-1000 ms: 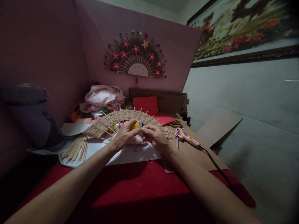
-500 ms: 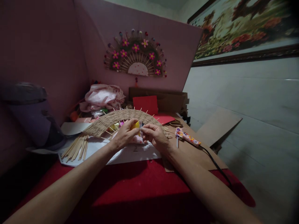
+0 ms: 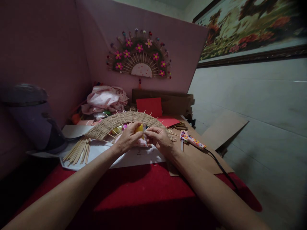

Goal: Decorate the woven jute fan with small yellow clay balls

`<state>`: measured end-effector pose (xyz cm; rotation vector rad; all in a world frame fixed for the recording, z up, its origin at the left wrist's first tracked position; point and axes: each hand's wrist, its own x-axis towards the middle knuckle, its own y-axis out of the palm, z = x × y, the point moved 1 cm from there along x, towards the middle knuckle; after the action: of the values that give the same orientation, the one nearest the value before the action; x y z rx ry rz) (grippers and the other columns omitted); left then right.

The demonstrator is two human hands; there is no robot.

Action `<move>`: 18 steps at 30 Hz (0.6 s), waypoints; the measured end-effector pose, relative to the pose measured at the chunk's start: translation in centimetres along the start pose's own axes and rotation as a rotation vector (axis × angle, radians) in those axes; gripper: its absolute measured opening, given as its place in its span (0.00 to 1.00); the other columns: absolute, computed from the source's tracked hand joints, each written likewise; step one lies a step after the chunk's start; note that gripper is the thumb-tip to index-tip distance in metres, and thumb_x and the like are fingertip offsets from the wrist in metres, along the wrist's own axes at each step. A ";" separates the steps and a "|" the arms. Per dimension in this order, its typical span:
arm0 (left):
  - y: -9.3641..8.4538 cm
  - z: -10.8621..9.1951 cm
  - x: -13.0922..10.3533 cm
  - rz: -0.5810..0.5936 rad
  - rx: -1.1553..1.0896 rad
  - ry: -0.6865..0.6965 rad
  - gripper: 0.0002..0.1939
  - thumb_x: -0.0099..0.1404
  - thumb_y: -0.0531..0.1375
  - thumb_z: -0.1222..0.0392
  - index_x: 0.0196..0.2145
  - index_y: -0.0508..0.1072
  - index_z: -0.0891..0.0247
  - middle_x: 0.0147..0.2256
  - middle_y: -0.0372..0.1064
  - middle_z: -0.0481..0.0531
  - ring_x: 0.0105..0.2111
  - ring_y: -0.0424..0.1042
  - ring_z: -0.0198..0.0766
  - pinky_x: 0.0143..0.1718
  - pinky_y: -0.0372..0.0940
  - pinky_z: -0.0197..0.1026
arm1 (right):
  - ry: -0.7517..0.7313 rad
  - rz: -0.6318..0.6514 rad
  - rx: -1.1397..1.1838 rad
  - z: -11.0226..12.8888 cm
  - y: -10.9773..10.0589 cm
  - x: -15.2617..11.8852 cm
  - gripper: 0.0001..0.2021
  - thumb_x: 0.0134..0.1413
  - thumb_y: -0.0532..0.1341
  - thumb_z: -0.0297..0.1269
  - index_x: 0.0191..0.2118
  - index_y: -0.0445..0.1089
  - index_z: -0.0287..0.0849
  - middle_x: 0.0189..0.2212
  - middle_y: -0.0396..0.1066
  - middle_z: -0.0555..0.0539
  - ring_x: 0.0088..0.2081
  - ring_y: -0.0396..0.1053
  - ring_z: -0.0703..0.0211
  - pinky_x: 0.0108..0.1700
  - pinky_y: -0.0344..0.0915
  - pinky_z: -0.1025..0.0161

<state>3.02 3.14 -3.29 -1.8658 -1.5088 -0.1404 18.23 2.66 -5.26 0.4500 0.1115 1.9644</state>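
A half-ring woven fan (image 3: 129, 117) of tan cord over thin sticks lies in front of me. Under its arch, my left hand (image 3: 130, 136) is closed on a small yellow piece (image 3: 139, 128), its fingers bent around it. Just to the right, my right hand (image 3: 157, 138) pinches at the edge beside the yellow piece; what is between its fingertips is too small to name. Below both hands shows a white fabric with pink dots (image 3: 140, 142). Loose sticks (image 3: 78, 151) fan out at the left end of the weave.
A flower-patterned glue gun (image 3: 193, 140) with a black cord lies on cardboard (image 3: 203, 163) at the right. Behind are red card (image 3: 149, 107) and crumpled pink cloth (image 3: 106, 97). A purple bin (image 3: 35, 118) stands left. A finished flowered fan (image 3: 141, 57) hangs behind.
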 end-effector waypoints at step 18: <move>0.0 -0.1 0.0 0.003 -0.009 0.019 0.10 0.59 0.55 0.54 0.33 0.68 0.63 0.28 0.60 0.48 0.32 0.59 0.37 0.33 0.55 0.39 | -0.017 0.001 0.050 0.3 0.2 -0.2 0.10 0.44 0.66 0.40 0.27 0.69 0.38 0.20 0.67 0.52 0.19 0.63 0.69 0.20 0.63 0.70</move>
<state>3.04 3.13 -3.21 -1.8690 -1.4950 -0.1633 18.26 2.41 -5.02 0.4991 0.1501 1.9618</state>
